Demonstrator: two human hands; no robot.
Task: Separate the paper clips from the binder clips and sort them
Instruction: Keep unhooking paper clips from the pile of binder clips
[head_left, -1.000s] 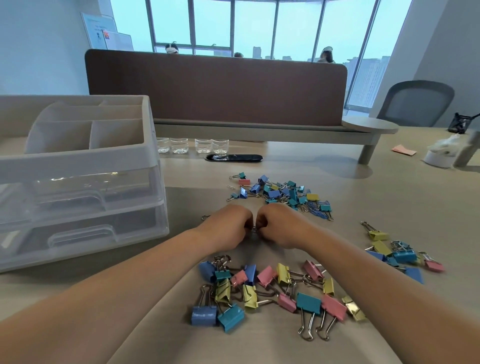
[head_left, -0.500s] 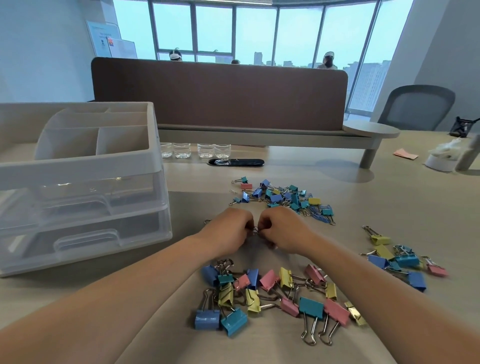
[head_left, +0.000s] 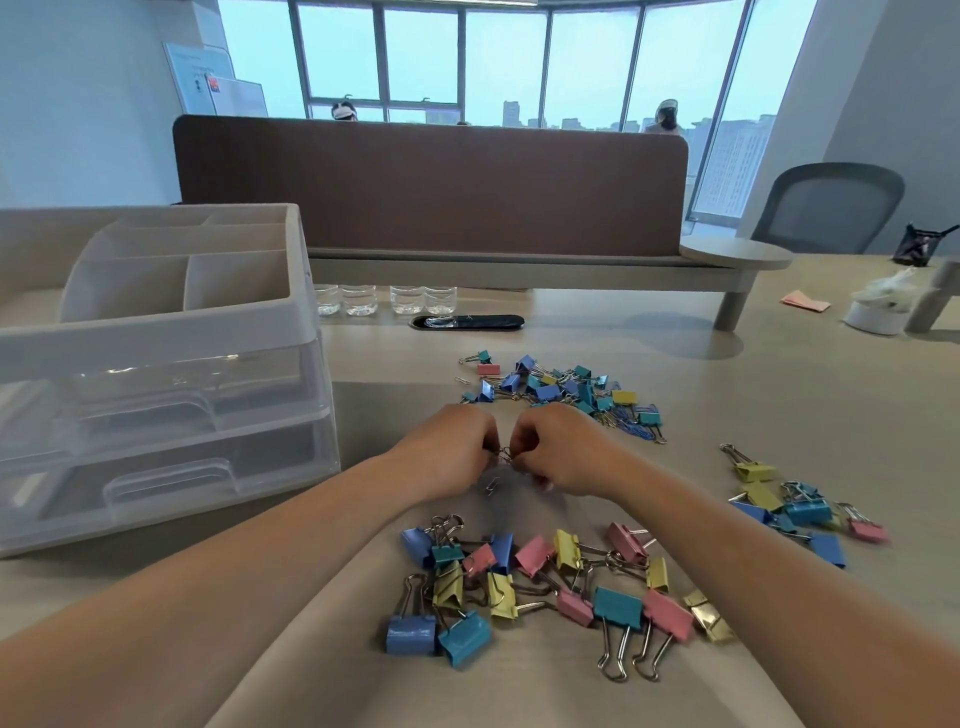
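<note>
My left hand (head_left: 449, 449) and my right hand (head_left: 558, 449) meet at the table's middle, each pinching the same small tangle of silver paper clips (head_left: 505, 455). One loose paper clip (head_left: 492, 486) lies on the table just below them. A near pile of large coloured binder clips (head_left: 545, 587) lies between my forearms. Beyond my hands sits a mixed pile of small binder clips (head_left: 563, 387) with blue paper clips (head_left: 631, 428) at its right edge. Another group of binder clips (head_left: 795, 506) lies to the right.
A white desk organiser (head_left: 156, 364) with clear drawers stands at the left. Several small glass jars (head_left: 384, 300) and a black cable port (head_left: 467, 322) sit behind the piles. A brown divider (head_left: 431, 182), a chair (head_left: 826, 208) and a white tissue holder (head_left: 878, 312) lie farther off.
My hands have drawn slightly apart, showing the silver clips between them. A loose paper clip now shows on the table below my hands.
</note>
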